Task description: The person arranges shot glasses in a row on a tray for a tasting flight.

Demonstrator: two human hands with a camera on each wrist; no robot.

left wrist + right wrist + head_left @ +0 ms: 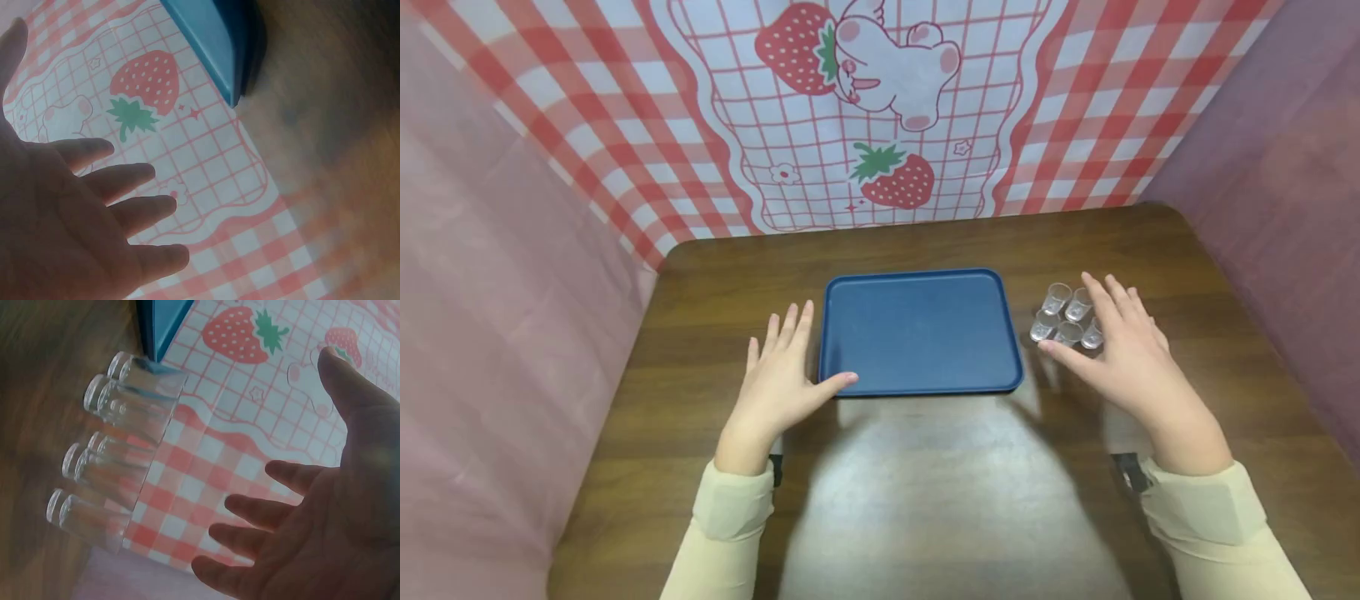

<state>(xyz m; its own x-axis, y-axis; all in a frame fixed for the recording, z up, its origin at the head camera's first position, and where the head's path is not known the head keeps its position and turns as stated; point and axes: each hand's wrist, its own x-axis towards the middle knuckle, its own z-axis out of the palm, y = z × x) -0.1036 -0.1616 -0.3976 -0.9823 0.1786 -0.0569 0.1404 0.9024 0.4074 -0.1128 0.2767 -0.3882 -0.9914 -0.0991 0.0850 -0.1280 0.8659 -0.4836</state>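
A blue rectangular tray (921, 333) lies flat in the middle of the wooden table, with nothing on it. My left hand (780, 375) hovers by the tray's left side, fingers spread, its thumb overlapping the near left corner in the head view. To the right of the tray stand several small clear shot glasses (1057, 297) in a tight cluster, upright. Over their right side my right hand (1131, 354) spreads its fingers and holds nothing, hiding part of the group in the head view. In the right wrist view the glasses (94, 519) are apart from the fingertips (209, 565).
The brown wooden table (910, 483) has rounded far corners. Behind it hangs a red checked cloth (1097, 108) with strawberries and a white cartoon animal. Pinkish curtains (497, 300) close off the left and right sides.
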